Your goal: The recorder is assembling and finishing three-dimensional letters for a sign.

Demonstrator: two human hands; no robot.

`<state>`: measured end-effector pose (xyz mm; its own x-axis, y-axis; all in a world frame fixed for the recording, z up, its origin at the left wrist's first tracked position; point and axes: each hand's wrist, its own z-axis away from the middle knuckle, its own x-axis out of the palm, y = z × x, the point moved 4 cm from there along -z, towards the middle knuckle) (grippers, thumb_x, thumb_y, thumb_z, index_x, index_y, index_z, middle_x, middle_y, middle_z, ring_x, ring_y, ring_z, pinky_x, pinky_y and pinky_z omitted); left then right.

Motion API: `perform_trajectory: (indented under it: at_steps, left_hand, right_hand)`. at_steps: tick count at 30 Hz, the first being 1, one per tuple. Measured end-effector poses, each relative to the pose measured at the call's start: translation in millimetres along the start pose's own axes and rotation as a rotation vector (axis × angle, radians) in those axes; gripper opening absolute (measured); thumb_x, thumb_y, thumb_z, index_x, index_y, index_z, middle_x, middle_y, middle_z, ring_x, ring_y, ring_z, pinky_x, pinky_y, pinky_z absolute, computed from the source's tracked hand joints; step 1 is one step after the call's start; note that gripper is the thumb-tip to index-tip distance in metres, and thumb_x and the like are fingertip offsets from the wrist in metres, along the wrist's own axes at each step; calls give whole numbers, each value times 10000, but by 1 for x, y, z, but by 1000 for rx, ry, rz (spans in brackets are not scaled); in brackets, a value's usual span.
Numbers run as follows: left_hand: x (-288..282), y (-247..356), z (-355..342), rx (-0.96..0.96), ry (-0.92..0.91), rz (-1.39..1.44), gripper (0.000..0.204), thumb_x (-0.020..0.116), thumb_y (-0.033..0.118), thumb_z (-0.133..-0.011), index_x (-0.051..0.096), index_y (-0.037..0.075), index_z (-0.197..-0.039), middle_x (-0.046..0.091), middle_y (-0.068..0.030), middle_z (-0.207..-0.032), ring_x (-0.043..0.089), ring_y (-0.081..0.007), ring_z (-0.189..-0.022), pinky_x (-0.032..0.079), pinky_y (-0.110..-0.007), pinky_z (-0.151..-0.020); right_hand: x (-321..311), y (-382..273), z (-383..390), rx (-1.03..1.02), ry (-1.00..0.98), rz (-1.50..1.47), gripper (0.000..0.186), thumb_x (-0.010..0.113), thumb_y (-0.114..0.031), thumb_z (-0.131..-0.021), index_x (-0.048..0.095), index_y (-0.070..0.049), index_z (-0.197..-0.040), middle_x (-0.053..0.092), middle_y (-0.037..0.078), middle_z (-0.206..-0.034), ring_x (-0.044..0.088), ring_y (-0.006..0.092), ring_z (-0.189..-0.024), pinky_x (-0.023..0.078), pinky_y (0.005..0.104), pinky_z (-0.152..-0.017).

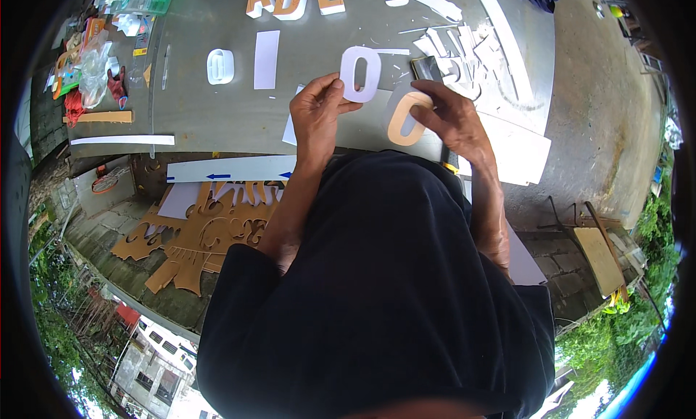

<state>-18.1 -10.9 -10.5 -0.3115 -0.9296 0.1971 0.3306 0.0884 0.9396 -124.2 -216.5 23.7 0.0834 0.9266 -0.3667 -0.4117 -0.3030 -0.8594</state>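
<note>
My left hand [317, 118] pinches a flat white oval ring [373, 75] by its left side, holding it up over the metal table. In my right hand [458, 123] is a second oval ring [396, 127], tan-faced with a pale edge, gripped at its upper right. The two rings are close together but apart. Beyond my left hand lie a white rectangular sheet [267, 59] and a hollow white oval piece [220, 67]. A black-and-yellow tool [451, 160], partly hidden, lies just below my right wrist.
Tan-faced block letters [291, 2] stand at the table's far edge. White offcuts [464, 53] are heaped at the right, beside a long curved strip [505, 35]. Bags and supplies [93, 67] crowd the far left. Cut brown sheets [199, 234] lie below the table's near edge.
</note>
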Motion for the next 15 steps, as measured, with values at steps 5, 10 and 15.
perform_trajectory:
  at_steps: [5, 10, 15]
  left_hand:
    - [-23, -27, -20, -93, -37, 329, 310, 471, 26, -1034, 591, -5, -1319, 665, -88, -1079, 612, -133, -897, 490, -297, -683]
    - [-17, -18, -19, -206, -28, 496, 349, 461, -11, -1019, 563, 0, -1353, 651, -58, -1092, 560, -101, -865, 427, -271, -672]
    - [-21, -35, -21, -262, -171, 682, 371, 452, -13, -1009, 515, -18, -1375, 611, -111, -1094, 548, -171, -883, 431, -283, -673]
  right_hand:
    - [34, 52, -11, -173, 96, 386, 380, 700, -202, -883, 616, -19, -1205, 652, 183, -1022, 700, 352, -855, 555, 425, -748]
    - [50, 66, -11, -187, 157, 495, 388, 644, -166, -900, 539, -22, -1245, 598, 213, -1120, 638, 420, -965, 549, 485, -824]
    - [54, 65, -7, -341, 185, 602, 410, 633, -141, -883, 530, -35, -1266, 562, 185, -1186, 585, 378, -1098, 551, 462, -859]
